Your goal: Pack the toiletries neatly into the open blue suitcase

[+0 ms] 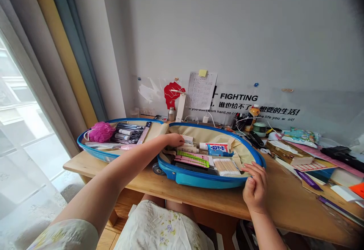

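Observation:
An opened blue suitcase lies on the desk. My left hand [174, 140] reaches into its right half [210, 183], fingers bent down beside a small pale box [188, 140]; what they hold, if anything, is hidden. My right hand [256, 184] rests at the near right rim, fingers loosely stretched over the edge and thumb apart. Around my left hand lie beige tubes [187, 149], a blue and white toothpaste box [217, 146], a blue tube [221, 153], green and pink packets [195, 159] and a pack of cotton swabs [226, 166].
The suitcase's left half [96, 155] holds a pink bath puff [102, 131] and clear-packed toiletries [127, 132]. A white lamp [181, 107] and metal shaker [171, 114] stand by the wall. Papers, a purple pen-like item [308, 180] and bottles crowd the desk's right side.

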`<state>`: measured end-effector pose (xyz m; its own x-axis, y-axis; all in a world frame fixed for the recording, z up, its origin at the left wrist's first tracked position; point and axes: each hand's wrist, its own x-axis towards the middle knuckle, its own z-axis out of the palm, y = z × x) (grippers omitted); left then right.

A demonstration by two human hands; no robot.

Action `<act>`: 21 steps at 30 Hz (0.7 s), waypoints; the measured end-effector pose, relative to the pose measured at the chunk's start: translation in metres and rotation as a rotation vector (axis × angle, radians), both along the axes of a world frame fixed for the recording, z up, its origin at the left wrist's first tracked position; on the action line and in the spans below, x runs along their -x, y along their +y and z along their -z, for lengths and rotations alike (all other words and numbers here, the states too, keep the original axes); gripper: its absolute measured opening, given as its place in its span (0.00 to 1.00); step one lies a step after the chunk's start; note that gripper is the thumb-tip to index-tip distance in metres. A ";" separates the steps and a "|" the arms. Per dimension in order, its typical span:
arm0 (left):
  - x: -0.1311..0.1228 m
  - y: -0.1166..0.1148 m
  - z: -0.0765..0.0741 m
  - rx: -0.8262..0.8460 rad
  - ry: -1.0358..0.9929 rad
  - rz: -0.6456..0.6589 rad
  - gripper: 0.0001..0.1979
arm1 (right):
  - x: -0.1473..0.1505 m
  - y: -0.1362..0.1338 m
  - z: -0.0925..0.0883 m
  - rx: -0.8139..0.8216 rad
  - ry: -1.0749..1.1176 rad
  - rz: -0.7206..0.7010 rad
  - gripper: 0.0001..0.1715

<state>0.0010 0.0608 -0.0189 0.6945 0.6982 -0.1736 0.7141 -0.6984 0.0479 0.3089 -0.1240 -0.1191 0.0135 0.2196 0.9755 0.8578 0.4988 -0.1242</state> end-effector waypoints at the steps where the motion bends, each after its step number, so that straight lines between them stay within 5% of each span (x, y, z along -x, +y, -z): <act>1: 0.000 0.000 0.001 -0.004 -0.010 -0.001 0.15 | 0.000 0.000 0.000 0.001 0.006 -0.002 0.21; 7: 0.009 -0.005 -0.012 -0.068 -0.130 -0.020 0.18 | -0.003 0.001 0.003 0.021 -0.001 0.004 0.21; 11: 0.045 -0.002 -0.031 -0.175 -0.247 -0.121 0.22 | -0.003 0.001 0.003 0.013 0.020 -0.001 0.21; 16: 0.136 0.012 -0.038 -0.296 -0.262 -0.586 0.20 | -0.001 0.000 0.000 0.007 -0.008 -0.009 0.20; 21: 0.213 0.017 -0.016 -0.245 -0.128 -1.002 0.36 | -0.002 0.001 0.001 0.010 -0.025 -0.010 0.19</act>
